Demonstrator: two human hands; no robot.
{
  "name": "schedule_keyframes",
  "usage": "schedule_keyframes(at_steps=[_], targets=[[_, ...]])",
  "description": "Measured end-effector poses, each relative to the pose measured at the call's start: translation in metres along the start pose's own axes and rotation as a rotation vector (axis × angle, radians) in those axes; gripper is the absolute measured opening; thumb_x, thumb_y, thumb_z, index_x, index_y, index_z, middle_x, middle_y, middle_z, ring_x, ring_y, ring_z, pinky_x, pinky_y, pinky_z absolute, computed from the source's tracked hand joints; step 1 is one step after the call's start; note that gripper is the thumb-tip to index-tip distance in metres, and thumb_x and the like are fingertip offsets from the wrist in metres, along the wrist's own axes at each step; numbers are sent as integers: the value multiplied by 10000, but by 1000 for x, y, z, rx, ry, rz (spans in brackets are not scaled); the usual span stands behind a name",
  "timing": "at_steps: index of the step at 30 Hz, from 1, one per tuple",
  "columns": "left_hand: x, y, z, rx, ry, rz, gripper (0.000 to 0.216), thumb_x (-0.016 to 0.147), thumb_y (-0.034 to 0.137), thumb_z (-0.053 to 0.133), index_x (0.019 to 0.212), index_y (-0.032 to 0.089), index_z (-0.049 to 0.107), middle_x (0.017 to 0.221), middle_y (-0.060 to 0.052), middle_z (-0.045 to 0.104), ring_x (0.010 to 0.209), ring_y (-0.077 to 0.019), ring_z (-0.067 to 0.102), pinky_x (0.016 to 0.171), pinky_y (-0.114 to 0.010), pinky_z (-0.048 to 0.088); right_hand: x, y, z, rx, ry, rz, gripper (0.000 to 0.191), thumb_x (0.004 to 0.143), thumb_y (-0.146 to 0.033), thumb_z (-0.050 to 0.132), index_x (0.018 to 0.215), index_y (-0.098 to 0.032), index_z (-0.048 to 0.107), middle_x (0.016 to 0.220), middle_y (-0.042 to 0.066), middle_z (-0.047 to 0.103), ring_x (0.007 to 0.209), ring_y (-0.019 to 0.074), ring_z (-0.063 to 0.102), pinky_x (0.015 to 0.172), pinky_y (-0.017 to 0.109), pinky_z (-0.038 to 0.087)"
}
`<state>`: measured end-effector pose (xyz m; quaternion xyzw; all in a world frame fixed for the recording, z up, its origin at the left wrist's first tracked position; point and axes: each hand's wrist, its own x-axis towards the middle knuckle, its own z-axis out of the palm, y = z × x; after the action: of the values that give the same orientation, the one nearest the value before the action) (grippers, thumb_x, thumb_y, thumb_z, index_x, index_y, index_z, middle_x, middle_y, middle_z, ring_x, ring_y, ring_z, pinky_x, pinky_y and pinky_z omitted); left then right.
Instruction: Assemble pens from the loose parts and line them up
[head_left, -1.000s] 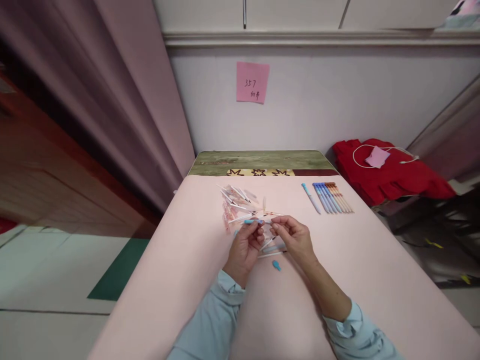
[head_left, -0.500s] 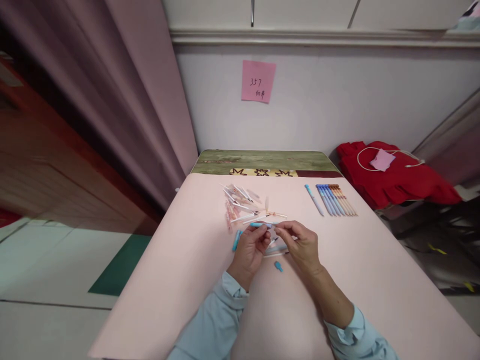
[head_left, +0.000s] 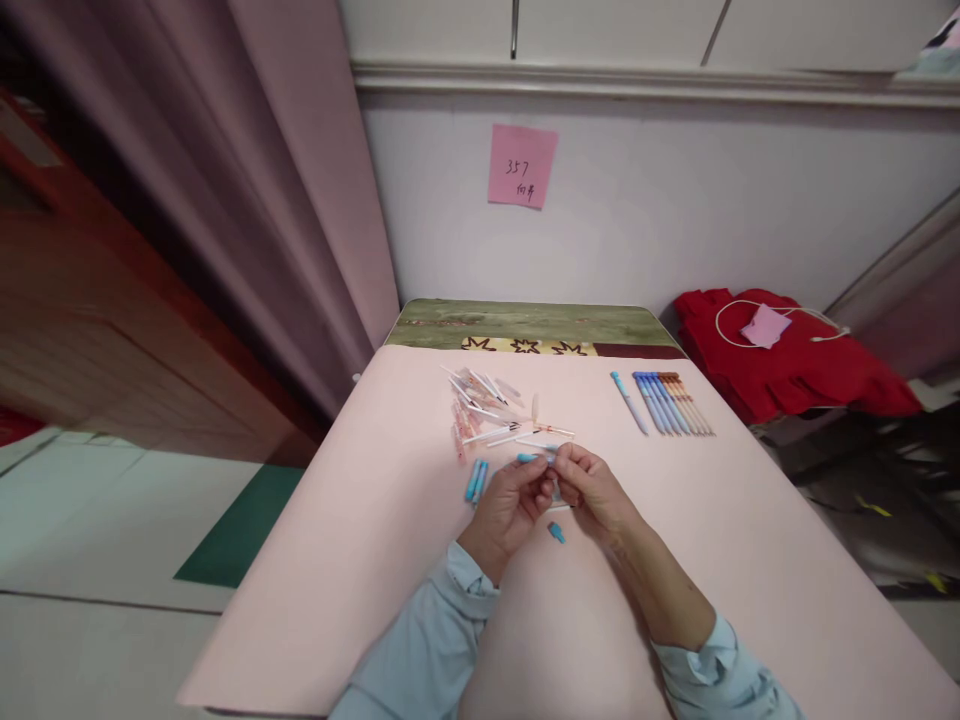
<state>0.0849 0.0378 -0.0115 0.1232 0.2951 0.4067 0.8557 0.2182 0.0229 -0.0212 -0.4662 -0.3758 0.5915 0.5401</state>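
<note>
My left hand (head_left: 511, 508) is closed on a light-blue pen barrel (head_left: 527, 458), whose blue end pokes out above the fingers. Pressed close against it, my right hand (head_left: 596, 488) pinches at the other end of the same piece; what its fingertips hold is hidden. A small blue pen cap (head_left: 556, 532) lies on the table just below the hands. Beside my left hand rest two blue barrel pieces (head_left: 475, 480). Part of a white refill (head_left: 562, 506) shows beneath the hands.
Beyond the hands lies a loose pile of white refills and clear pinkish pen parts (head_left: 480, 405). At right stands a row of blue and brown pens (head_left: 673, 403), with one light-blue pen (head_left: 628, 403) apart. A red cloth (head_left: 802, 360) is past the table's (head_left: 315, 600) right edge.
Both hands have shifted slightly right and drawn together, covering more of the barrel. Two blue pieces beside my left hand now show more fully.
</note>
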Motion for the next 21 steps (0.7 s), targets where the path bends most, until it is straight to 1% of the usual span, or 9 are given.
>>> schedule_keyframes(at_steps=[3,4,6,10,13,15,18,19,21], targets=[[2,4,-3,-61,3,4,104,750,125,755,777,82,665,709,-49,665,545,-53,577,463,-115,450,-1,-3,1,74,28,6,529,769,-732,603,752,-208,542,548,-65,411,429,79,272,409,218,230],[3,6,-4,-90,9,17,85,767,120,738,781,82,664,722,-54,671,545,-53,574,464,-119,456,-2,-4,1,86,43,-5,529,785,-737,578,778,-208,556,559,-61,418,431,83,284,408,219,234],[2,10,-5,-155,15,35,43,799,102,694,789,80,658,744,-64,679,548,-55,567,456,-122,457,-2,-6,0,63,73,-60,490,803,-695,594,790,-206,569,556,-59,427,437,87,299,415,220,240],[-2,19,-2,-268,34,30,55,852,73,601,824,74,648,783,-88,691,529,-46,538,421,-107,427,-2,-4,-8,-127,199,-246,395,836,-566,648,719,-199,561,551,-50,454,473,94,338,455,231,271],[-5,26,-1,-337,44,32,93,885,75,554,845,80,637,805,-91,693,515,-35,517,416,-100,423,-1,-1,-15,-272,311,-321,366,857,-538,633,737,-198,574,593,-35,500,501,107,390,479,242,311],[-5,32,-3,-385,37,72,125,914,82,518,854,81,627,823,-93,690,514,-28,511,424,-95,424,0,1,-18,-403,417,-369,351,870,-531,610,761,-197,596,608,-26,522,525,122,430,507,254,344],[-3,42,-8,-450,47,199,166,953,97,471,859,90,607,831,-84,681,507,-13,499,423,-85,404,1,2,-25,-759,541,-448,300,871,-492,608,810,-205,671,718,10,619,619,153,523,594,280,393],[-3,45,-10,-461,55,230,170,961,101,462,862,95,600,829,-78,677,505,-10,495,421,-83,396,2,3,-28,-886,544,-456,272,867,-474,614,837,-217,697,788,23,655,659,164,552,622,290,399],[-1,50,-14,-468,69,261,169,973,113,454,875,102,592,829,-71,674,505,-8,494,418,-81,387,3,4,-35,-1094,497,-435,220,850,-441,635,896,-248,730,929,37,690,742,185,592,666,308,405]])
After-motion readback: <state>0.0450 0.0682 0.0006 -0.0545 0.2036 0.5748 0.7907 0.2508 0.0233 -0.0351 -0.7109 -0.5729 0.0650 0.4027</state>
